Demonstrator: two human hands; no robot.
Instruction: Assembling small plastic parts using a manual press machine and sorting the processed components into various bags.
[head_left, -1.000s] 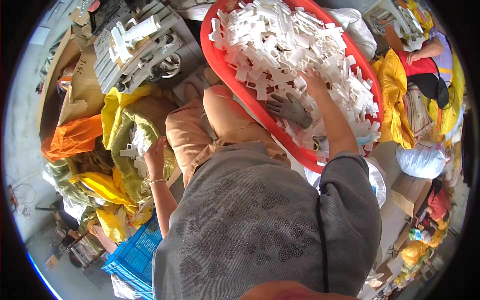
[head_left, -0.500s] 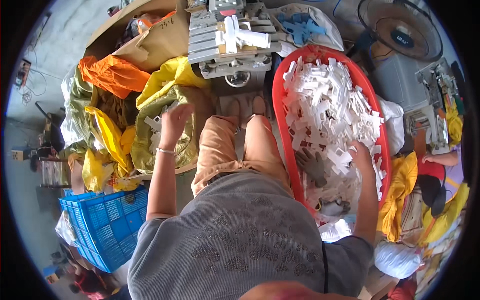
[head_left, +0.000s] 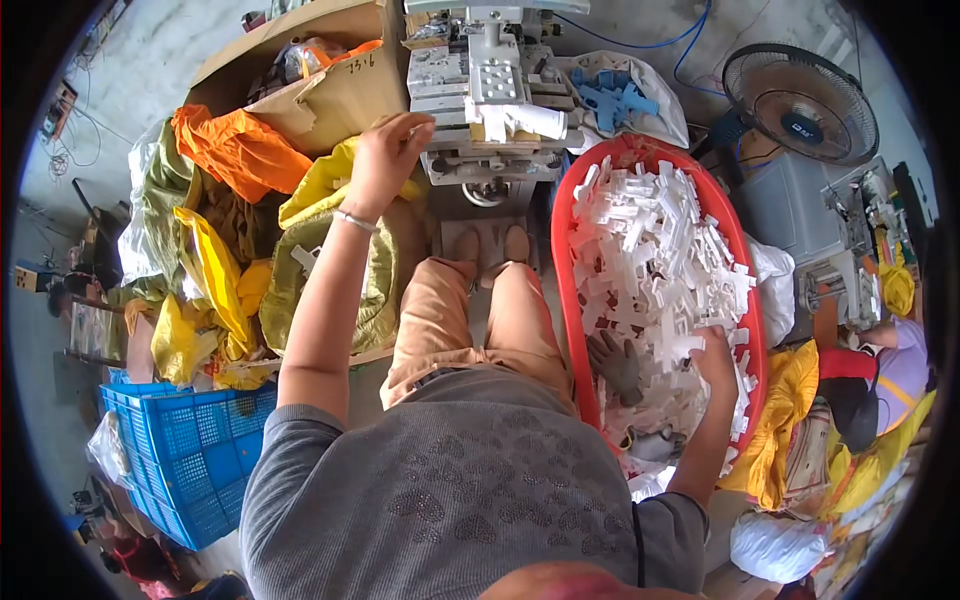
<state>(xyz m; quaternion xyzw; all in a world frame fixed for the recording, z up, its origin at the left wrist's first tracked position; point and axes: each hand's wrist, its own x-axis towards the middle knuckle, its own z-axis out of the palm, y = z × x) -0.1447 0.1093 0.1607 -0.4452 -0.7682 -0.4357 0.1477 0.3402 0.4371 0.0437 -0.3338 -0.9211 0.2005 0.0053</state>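
My left hand (head_left: 388,160) is raised beside the left edge of the bench press (head_left: 497,80), its fingers extended and nothing visible in them. A white plastic toy-gun piece (head_left: 538,122) lies on the press bed, partly hidden under the holed metal plate. My right hand (head_left: 714,362) is at the near right of the red tub (head_left: 562,290), closed on a white plastic piece (head_left: 682,347). Many similar white pieces (head_left: 650,240) fill the tub. A dark grey glove (head_left: 616,368) lies on them, left of my right hand.
An olive sack (head_left: 375,300) with white pieces stands left of my legs. Beyond it are yellow and orange sacks (head_left: 240,155), a cardboard box (head_left: 340,95) and a blue crate (head_left: 190,465). A fan (head_left: 800,105) stands far right. Another person (head_left: 895,375) sits at the right.
My left hand has moved from above the olive sack up to the press. The press plate now covers part of the white piece. My right hand stays at the tub.
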